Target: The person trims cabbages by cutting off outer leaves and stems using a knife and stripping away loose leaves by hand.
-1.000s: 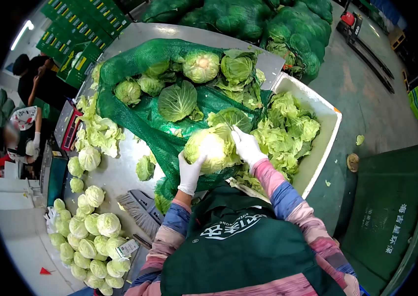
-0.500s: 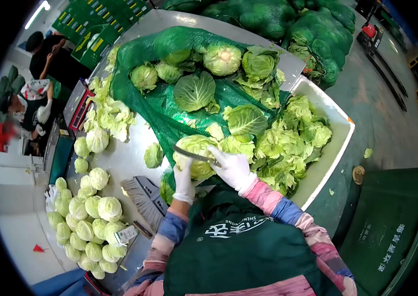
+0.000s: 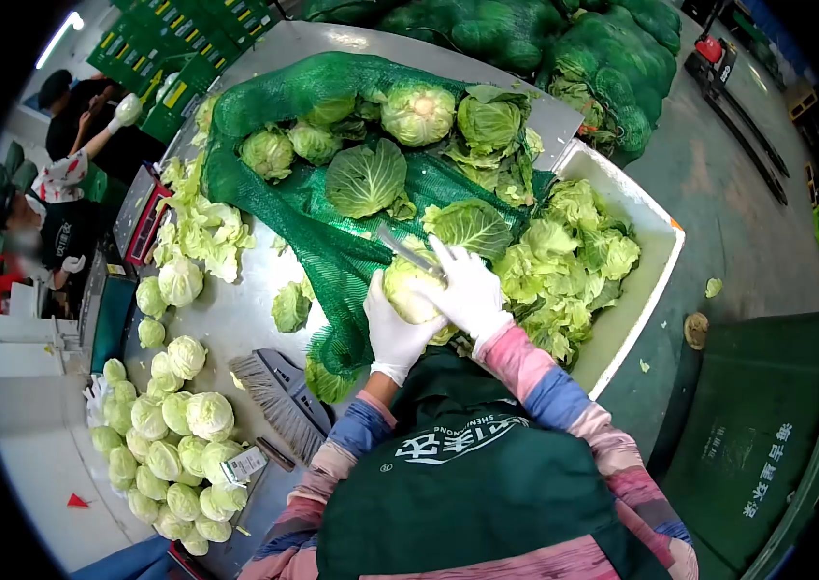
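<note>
My left hand [image 3: 397, 333], in a white glove, is wrapped round the near left side of a pale green cabbage [image 3: 407, 292]. In my right hand [image 3: 470, 294], also gloved, is a knife [image 3: 405, 249], its curved blade pointing up and left over the cabbage's top. The right fingers rest against the cabbage too, hiding part of it and the knife's handle. Just beyond lies a green mesh sack [image 3: 332, 253] with several untrimmed cabbages [image 3: 417, 114] and a large loose leaf [image 3: 470, 229] on it.
A white bin [image 3: 643, 280] of stripped leaves stands to the right. Several trimmed cabbages [image 3: 209, 416] are grouped at left beside a brush [image 3: 284, 398]. Full mesh sacks [image 3: 622, 77] and a pallet jack [image 3: 733, 106] are behind. Two people [image 3: 66, 184] work at far left.
The left hand has moved right and up, now cupping the cabbage. The leaves around it have come away, leaving a smaller, paler head. The knife blade has swung to point more upward.
</note>
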`<state>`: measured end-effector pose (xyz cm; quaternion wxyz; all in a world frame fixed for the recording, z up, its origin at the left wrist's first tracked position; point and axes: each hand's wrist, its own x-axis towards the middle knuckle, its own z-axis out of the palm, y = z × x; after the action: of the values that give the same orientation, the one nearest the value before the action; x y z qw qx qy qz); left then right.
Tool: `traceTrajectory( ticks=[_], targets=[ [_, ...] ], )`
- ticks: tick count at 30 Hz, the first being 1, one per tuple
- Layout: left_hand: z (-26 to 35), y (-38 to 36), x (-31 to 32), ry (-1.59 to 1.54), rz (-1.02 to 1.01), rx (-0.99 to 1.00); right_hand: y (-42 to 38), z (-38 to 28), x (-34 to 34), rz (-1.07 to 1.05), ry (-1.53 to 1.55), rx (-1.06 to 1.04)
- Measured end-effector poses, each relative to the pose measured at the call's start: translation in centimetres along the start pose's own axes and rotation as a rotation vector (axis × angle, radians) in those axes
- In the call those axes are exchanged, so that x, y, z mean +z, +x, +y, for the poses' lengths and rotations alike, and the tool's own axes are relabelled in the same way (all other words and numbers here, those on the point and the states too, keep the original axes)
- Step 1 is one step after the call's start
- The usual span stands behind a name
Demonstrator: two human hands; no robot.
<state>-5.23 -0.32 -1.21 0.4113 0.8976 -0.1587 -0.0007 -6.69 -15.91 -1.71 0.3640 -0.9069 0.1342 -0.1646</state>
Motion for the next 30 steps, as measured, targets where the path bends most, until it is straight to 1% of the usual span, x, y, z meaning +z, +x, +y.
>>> traceTrajectory(
  ticks=[1, 2, 4, 5, 6, 7, 8, 9, 10, 12, 13, 14, 15, 16, 17, 18, 19, 20, 22, 23, 25, 26, 28, 30],
  targets=[
    [-0.5, 0.3, 0.1, 0.004, -0.028, 0.029, -0.2, 0.3, 0.3, 0.050, -0.024, -0.014],
    [-0.7, 1.0, -0.1, 0.009, -0.058, 0.061, 0.3, 0.5, 0.2, -0.042, 0.006, 0.054],
    [-1.1, 2.2, -0.4, -0.006, -0.119, 0.024, 1.7, 1.5, 0.3, -0.090, 0.013, 0.110],
    [-1.7, 2.5, -0.8, -0.070, -0.187, 0.022, 2.4, 2.4, 0.7, -0.076, 0.078, 0.206],
    [-2.7, 3.1, -1.5, -0.128, -0.253, 0.028, 2.9, 4.3, -0.4, -0.183, -0.020, 0.285],
    [-3.6, 2.6, -1.8, -0.128, -0.253, 0.028, 2.7, 5.3, 0.0, -0.226, -0.082, 0.297],
    [-4.7, 2.2, -2.3, -0.114, -0.268, 0.021, 1.6, 8.6, 0.8, -0.200, -0.118, 0.307],
    [-5.2, 2.5, -3.0, -0.093, -0.278, 0.015, 0.2, 13.1, 0.3, -0.232, -0.053, 0.545],
    [-5.0, 2.4, -3.0, -0.093, -0.278, 0.015, -0.1, 13.4, 0.7, -0.211, -0.095, 0.556],
    [-4.6, 1.9, -3.8, -0.161, -0.326, -0.087, -1.1, 12.8, -1.6, -0.179, -0.298, 0.477],
    [-4.7, 2.0, -3.8, -0.149, -0.340, -0.081, -0.8, 11.3, -2.2, -0.179, -0.298, 0.477],
    [-4.2, 2.0, -3.8, -0.150, -0.342, -0.090, -0.3, 8.3, -2.9, -0.217, -0.186, 0.422],
    [-3.2, 2.3, -3.4, -0.174, -0.330, -0.047, 0.0, 6.9, -3.7, -0.248, -0.080, 0.367],
    [-2.6, 2.6, -3.3, -0.190, -0.315, -0.002, 0.1, 6.9, -3.8, -0.276, -0.060, 0.368],
    [-3.3, 2.6, -2.3, -0.303, -0.294, -0.032, 0.1, 4.8, -4.3, -0.323, -0.019, 0.220],
    [-3.1, 2.7, -2.1, -0.305, -0.298, -0.028, 0.0, 4.0, -3.5, -0.341, -0.091, 0.071],
    [-2.7, 3.1, -1.9, -0.182, -0.311, 0.003, 0.3, 1.6, -4.5, -0.438, -0.217, 0.000],
    [-2.3, 3.3, -1.9, -0.060, -0.321, 0.032, 0.2, 0.9, -3.8, -0.362, -0.286, -0.101],
    [-1.4, 3.4, -2.0, -0.052, -0.316, 0.027, 1.0, 0.1, -3.4, -0.445, -0.310, -0.035],
    [-1.1, 3.2, -2.2, -0.026, -0.320, 0.049, 1.4, 0.0, -3.2, -0.441, -0.310, -0.032],
    [-1.1, 3.0, -2.2, 0.002, -0.325, 0.069, 2.5, 0.2, -2.8, -0.508, -0.325, -0.013],
    [-1.3, 2.7, -2.2, -0.013, -0.308, 0.085, 3.3, 0.4, -3.0, -0.490, -0.265, 0.019],
    [-1.5, 2.2, -2.0, -0.033, -0.286, 0.096, 5.1, 1.1, -3.5, -0.541, -0.285, 0.050],
    [-1.5, 2.1, -2.0, -0.053, -0.280, 0.067, 5.3, 1.3, -3.2, -0.492, -0.253, 0.043]
  ],
)
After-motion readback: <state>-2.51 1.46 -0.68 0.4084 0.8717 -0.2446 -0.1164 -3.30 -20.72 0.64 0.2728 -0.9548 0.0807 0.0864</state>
